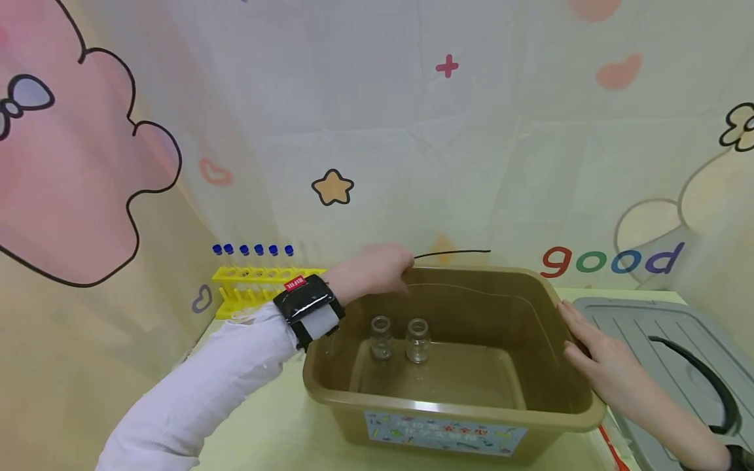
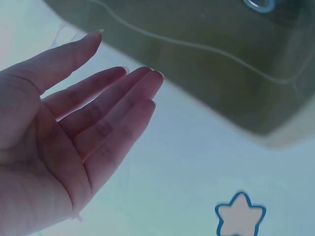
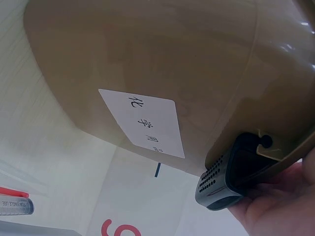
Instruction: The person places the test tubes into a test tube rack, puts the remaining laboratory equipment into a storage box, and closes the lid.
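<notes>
A brown plastic storage bin [image 1: 448, 407] stands on the table, uncovered, with two small clear glass bottles [image 1: 381, 339] upright inside at its left. My left hand [image 1: 374, 267] hovers at the bin's back rim, its fingers loosely extended; in the left wrist view the palm [image 2: 44, 142] shows and nothing is held. On the right side, my right hand [image 1: 601, 356] grips the bin's rim by its edge. Seen from the right wrist, that hand [image 3: 280, 204] touches the rim beside a black latch [image 3: 219, 182]; part of the fingers is hidden.
Behind my left forearm stands a yellow rack [image 1: 235, 294] of blue-capped tubes [image 1: 259, 250]. A grey lid [image 1: 624, 320] with a black handle [image 1: 707, 379] lies at the right. A red-marked syringe [image 3: 15, 201] is near the bin. A printed cloth [image 1: 400, 150] hangs behind.
</notes>
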### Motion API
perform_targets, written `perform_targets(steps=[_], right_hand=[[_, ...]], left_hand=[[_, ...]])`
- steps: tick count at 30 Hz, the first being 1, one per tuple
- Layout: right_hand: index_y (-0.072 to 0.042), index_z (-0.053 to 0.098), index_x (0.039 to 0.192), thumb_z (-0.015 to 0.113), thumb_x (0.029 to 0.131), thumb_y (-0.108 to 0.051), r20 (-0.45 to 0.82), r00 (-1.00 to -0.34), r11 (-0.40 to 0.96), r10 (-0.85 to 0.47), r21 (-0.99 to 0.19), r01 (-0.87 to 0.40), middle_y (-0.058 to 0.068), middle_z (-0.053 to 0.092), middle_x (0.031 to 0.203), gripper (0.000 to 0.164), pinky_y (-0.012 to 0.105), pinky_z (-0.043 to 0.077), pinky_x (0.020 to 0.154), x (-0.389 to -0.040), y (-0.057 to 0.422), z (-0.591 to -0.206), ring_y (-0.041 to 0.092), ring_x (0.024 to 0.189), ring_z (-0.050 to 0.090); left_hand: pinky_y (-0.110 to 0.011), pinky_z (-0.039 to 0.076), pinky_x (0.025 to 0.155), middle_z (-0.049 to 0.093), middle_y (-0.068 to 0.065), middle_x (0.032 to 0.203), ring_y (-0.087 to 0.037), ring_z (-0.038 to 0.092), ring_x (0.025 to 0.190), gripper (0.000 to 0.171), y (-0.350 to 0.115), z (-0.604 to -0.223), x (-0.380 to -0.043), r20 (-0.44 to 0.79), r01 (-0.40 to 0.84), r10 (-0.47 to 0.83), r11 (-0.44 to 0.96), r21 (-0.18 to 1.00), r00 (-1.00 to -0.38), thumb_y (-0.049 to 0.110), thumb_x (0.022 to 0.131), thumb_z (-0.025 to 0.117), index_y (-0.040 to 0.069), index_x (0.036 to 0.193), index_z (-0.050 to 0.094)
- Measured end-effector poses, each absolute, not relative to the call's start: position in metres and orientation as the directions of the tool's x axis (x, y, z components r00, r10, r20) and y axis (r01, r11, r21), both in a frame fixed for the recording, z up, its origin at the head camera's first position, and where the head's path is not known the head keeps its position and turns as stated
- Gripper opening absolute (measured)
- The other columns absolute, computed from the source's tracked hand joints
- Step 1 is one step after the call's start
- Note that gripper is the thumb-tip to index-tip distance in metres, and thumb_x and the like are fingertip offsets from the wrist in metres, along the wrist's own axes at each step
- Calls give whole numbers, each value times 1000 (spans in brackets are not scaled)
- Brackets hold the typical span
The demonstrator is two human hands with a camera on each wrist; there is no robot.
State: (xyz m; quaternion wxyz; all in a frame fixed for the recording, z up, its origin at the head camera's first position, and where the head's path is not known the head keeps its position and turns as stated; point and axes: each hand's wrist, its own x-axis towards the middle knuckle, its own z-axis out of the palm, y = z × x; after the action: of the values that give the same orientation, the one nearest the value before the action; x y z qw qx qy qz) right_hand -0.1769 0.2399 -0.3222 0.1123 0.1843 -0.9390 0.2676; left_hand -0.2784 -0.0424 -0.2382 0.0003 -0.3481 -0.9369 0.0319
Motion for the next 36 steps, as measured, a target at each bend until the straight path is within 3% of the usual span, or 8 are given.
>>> perform_targets(steps=[3, 10, 17, 29, 36], right_hand=[[-12, 12, 118, 35, 77, -16, 306, -909, 789, -282, -465, -402, 6, 10, 118, 46, 43, 16, 75, -177, 240, -322, 27, 101, 15], [-12, 14, 117, 36, 77, -15, 316, -907, 785, -279, -469, -405, 6, 12, 118, 46, 41, 15, 76, -177, 240, -323, 25, 101, 15], [-12, 14, 117, 35, 77, -15, 316, -907, 781, -277, -477, -405, 7, 11, 118, 46, 43, 15, 75, -177, 238, -323, 27, 101, 15], [-10, 14, 117, 36, 77, -14, 330, -897, 775, -294, -467, -425, 7, 10, 118, 46, 41, 14, 77, -178, 241, -323, 26, 101, 14], [-10, 14, 117, 35, 77, -16, 316, -905, 773, -286, -482, -413, 8, 11, 118, 45, 42, 16, 75, -177, 240, -323, 26, 101, 15]], left_hand=[[-20, 30, 44, 42, 3, 63, -10, 38, 55, 21, -57, -230, -272, 13, 640, 641, 767, -44, -767, 28, 60, 57, 10, 67, 48], [-19, 33, 45, 45, 5, 68, -7, 40, 56, 25, -100, -215, -257, 42, 549, 550, 835, -28, -834, 29, 63, 54, 11, 80, 51], [-19, 34, 46, 45, 3, 63, -8, 41, 54, 28, -153, -214, -245, 71, 461, 458, 887, 34, -886, 30, 62, 55, 10, 81, 51], [-20, 32, 44, 46, 3, 62, -8, 39, 50, 27, -218, -254, -229, 68, 393, 387, 915, 96, -919, 28, 57, 59, 9, 75, 53], [-22, 31, 43, 44, 1, 61, -11, 38, 50, 33, -252, -291, -213, -69, 249, 260, 958, 140, -963, 34, 54, 59, 8, 73, 51]])
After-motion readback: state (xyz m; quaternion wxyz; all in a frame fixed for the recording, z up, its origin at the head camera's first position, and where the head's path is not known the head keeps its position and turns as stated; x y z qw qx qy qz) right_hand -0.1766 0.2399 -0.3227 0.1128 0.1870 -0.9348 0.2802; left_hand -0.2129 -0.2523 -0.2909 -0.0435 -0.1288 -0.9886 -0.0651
